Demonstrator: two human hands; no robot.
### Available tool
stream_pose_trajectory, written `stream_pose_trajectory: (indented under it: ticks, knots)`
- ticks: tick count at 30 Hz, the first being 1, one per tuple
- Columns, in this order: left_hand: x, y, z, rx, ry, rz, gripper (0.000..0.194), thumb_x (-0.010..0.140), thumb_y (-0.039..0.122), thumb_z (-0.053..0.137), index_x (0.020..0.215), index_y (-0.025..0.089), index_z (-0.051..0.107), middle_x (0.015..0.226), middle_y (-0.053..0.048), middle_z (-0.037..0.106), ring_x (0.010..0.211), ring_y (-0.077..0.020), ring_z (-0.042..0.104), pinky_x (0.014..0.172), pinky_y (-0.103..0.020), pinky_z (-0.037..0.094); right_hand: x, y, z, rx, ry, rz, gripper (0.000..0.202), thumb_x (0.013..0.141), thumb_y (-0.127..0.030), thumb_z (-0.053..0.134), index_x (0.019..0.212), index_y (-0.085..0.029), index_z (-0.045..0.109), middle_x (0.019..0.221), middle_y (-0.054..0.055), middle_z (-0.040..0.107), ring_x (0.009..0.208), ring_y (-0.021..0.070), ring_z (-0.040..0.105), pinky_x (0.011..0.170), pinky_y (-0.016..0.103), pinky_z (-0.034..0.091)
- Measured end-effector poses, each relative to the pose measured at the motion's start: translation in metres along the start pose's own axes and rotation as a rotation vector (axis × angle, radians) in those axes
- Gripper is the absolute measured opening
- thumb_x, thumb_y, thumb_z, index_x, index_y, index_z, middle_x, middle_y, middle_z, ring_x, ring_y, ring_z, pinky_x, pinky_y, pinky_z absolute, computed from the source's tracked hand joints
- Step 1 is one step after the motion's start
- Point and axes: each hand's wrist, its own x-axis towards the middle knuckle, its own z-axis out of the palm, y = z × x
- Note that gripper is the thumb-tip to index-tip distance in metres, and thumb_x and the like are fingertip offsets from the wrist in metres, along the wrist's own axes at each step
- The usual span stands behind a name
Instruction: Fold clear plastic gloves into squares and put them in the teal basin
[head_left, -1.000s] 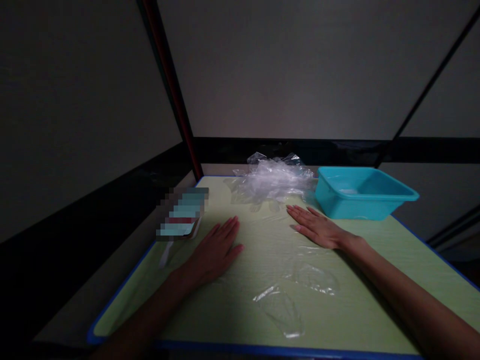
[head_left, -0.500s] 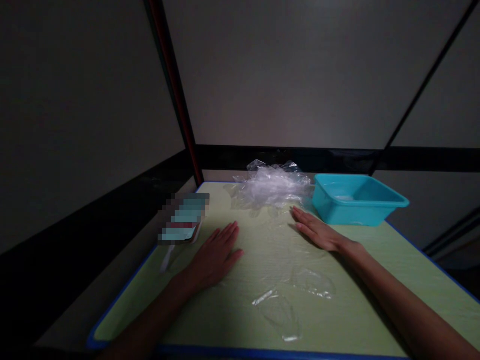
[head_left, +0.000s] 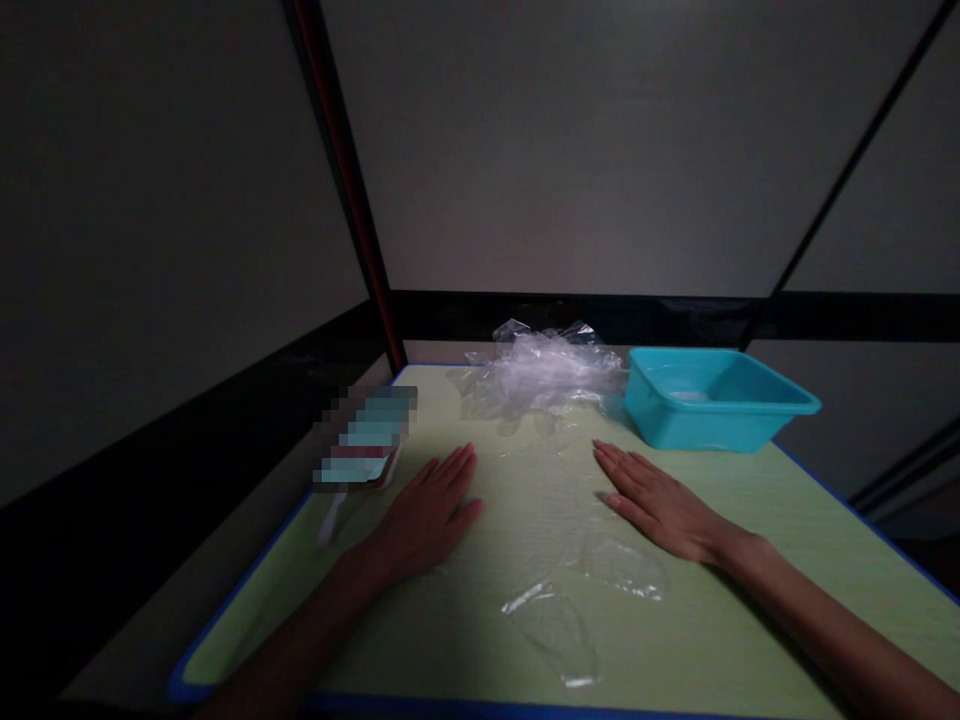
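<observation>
Pressing two open hands to a pale green table, thin clear plastic film [head_left: 553, 625] spread between them

The left hand [head_left: 429, 512] lies palm down toward the table's left edge, the right hand [head_left: 660, 505] palm down toward the right edge, fingers straight and gripping nothing; whether either touches the film is hard to tell. The film's two shiny looped ends lie toward the near edge of the table [head_left: 420, 650]. A crumpled heap of clear plastic [head_left: 544, 372] sits at the far edge, just beside a turquoise basin [head_left: 712, 428] at the far right corner, and a blurred-out flat object [head_left: 367, 440] is at the left edge
</observation>
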Motion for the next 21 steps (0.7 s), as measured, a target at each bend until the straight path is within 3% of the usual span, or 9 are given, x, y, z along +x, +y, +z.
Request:
stream_pose_trajectory:
  ticks: [6, 9, 15, 18, 21]
  knots:
    - [-0.004, -0.002, -0.005, 0.078, -0.019, -0.107, 0.060, 0.088, 0.044, 0.020, 0.134, 0.006, 0.022, 0.142, -0.012, 0.015, 0.130, -0.0214, 0.014, 0.104, -0.042, 0.018, 0.001, -0.003, -0.001, -0.008, 0.006, 0.012, 0.062, 0.089, -0.049, 0.020, 0.137, -0.009, 0.017, 0.141, 0.011, 0.016, 0.129, 0.0199, 0.013, 0.106, 0.039, 0.016]
    - [0.002, 0.007, -0.012, 0.149, 0.013, -0.127, 0.057, 0.089, 0.039, 0.021, 0.132, 0.003, 0.026, 0.140, -0.015, 0.019, 0.130, -0.0236, 0.016, 0.103, -0.044, 0.018, 0.002, -0.003, -0.001, -0.012, 0.011, 0.007, 0.061, 0.089, -0.049, 0.019, 0.137, -0.010, 0.017, 0.141, 0.010, 0.016, 0.129, 0.0190, 0.013, 0.106, 0.039, 0.016]
    - [0.045, 0.074, -0.022, 0.133, 0.140, 0.132, 0.051, 0.088, 0.031, 0.025, 0.131, 0.004, 0.030, 0.139, -0.014, 0.025, 0.129, -0.0211, 0.018, 0.106, -0.036, 0.016, 0.002, -0.003, -0.001, -0.015, 0.004, 0.013, 0.061, 0.090, -0.049, 0.017, 0.137, -0.010, 0.017, 0.141, 0.010, 0.016, 0.129, 0.0188, 0.013, 0.106, 0.039, 0.017]
    - [0.068, 0.106, -0.013, 0.076, 0.180, 0.200, 0.051, 0.089, 0.029, 0.023, 0.131, 0.001, 0.028, 0.139, -0.015, 0.024, 0.130, -0.0211, 0.017, 0.106, -0.035, 0.015, 0.003, -0.003, -0.001, -0.029, -0.001, 0.007, 0.061, 0.090, -0.048, 0.017, 0.137, -0.009, 0.017, 0.141, 0.011, 0.016, 0.130, 0.0187, 0.013, 0.106, 0.038, 0.017]
    - [0.082, 0.120, -0.001, 0.034, 0.128, 0.202, 0.052, 0.088, 0.028, 0.022, 0.130, -0.002, 0.027, 0.139, -0.017, 0.025, 0.129, -0.0223, 0.019, 0.105, -0.034, 0.018, 0.003, -0.002, 0.000, -0.028, -0.007, -0.001, 0.061, 0.090, -0.047, 0.017, 0.137, -0.008, 0.017, 0.141, 0.011, 0.016, 0.130, 0.0192, 0.012, 0.106, 0.039, 0.017]
